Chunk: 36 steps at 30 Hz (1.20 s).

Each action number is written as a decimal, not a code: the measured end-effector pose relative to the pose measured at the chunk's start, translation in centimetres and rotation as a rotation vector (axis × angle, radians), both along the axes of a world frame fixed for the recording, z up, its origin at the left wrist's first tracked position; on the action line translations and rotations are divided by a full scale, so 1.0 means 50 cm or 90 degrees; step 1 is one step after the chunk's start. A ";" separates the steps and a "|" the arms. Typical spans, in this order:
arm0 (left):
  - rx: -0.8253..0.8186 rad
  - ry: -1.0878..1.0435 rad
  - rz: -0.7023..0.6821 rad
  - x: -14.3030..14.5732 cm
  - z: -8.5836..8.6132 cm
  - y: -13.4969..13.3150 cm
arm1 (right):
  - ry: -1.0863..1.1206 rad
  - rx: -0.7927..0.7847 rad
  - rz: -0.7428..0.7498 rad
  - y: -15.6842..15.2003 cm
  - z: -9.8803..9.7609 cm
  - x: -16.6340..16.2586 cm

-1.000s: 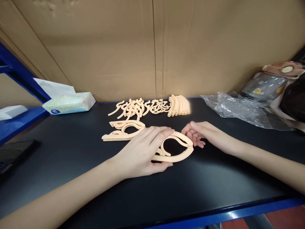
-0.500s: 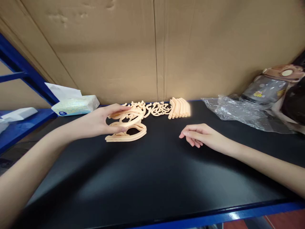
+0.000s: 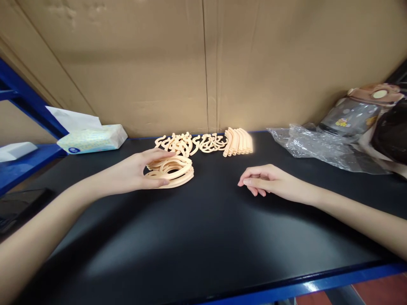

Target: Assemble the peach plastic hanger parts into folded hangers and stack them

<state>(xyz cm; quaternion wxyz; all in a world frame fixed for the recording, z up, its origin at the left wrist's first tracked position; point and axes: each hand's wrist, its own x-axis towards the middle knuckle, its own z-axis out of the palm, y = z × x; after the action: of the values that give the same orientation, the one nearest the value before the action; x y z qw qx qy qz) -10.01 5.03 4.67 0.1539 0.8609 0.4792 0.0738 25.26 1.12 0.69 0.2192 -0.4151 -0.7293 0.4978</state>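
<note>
My left hand (image 3: pixel 140 170) has its thumb and fingers around a curved beige piece (image 3: pixel 180 172), holding it at its left side. This piece lies low over a stack of similar curved beige pieces (image 3: pixel 181 183) on the black table, and its shape looks like a hanger arm. The fingers partly hide the stack's left end. My right hand (image 3: pixel 265 182) hovers above the table to the right, fingers loosely curled and slightly apart, with nothing visible in them.
Behind my left hand lies a pile of beige hook-shaped pieces (image 3: pixel 179 143), beside beige curled pieces (image 3: pixel 211 143) and a row of beige bent tubes (image 3: pixel 238 142). A tissue pack (image 3: pixel 95 140) stands at left. Clear plastic wrap (image 3: pixel 321 148) and a transparent container (image 3: pixel 349 114) are at right.
My left hand has lowered the curved piece toward the stack, so it now sits over it. The view has shifted slightly. My right hand has barely moved.
</note>
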 end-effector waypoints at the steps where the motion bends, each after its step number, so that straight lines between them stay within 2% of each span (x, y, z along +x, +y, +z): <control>1: 0.000 -0.001 -0.004 0.000 -0.003 0.001 | 0.002 0.000 0.001 0.000 -0.001 0.001; 11: -0.004 0.023 -0.017 -0.013 -0.016 0.010 | -0.021 0.009 0.013 0.001 -0.001 0.003; 36: 0.007 0.040 -0.037 -0.007 -0.013 0.004 | -0.045 0.012 0.018 -0.001 0.001 0.004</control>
<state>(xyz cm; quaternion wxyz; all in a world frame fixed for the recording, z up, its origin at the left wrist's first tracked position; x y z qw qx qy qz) -10.34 5.25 4.02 0.1360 0.8773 0.4581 0.0450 25.47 1.06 0.76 0.1900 -0.4197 -0.7472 0.4790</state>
